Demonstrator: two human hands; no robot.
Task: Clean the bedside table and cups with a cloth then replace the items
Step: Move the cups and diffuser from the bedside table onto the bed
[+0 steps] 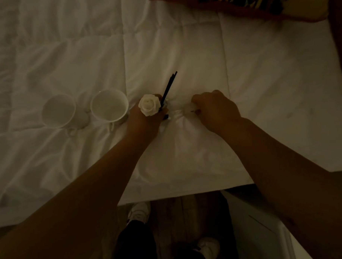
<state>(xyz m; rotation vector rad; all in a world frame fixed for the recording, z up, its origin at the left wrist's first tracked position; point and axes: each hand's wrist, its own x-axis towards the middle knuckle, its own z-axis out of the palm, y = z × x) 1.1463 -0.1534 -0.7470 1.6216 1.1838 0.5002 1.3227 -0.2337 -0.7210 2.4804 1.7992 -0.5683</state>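
Observation:
Two white cups stand side by side on the white bed cover, left of my hands. My left hand is closed around a small holder with a white rose and black sticks rising from it. The holder itself is mostly hidden by my fingers. My right hand rests on the bed to the right, fingers closed on a small pale object that I cannot identify. The scene is dim.
A yellow and black patterned pillow lies at the far right of the bed. The bed edge runs below my forearms. Beneath it I see wooden floor, my white shoes, and a white furniture corner at lower right.

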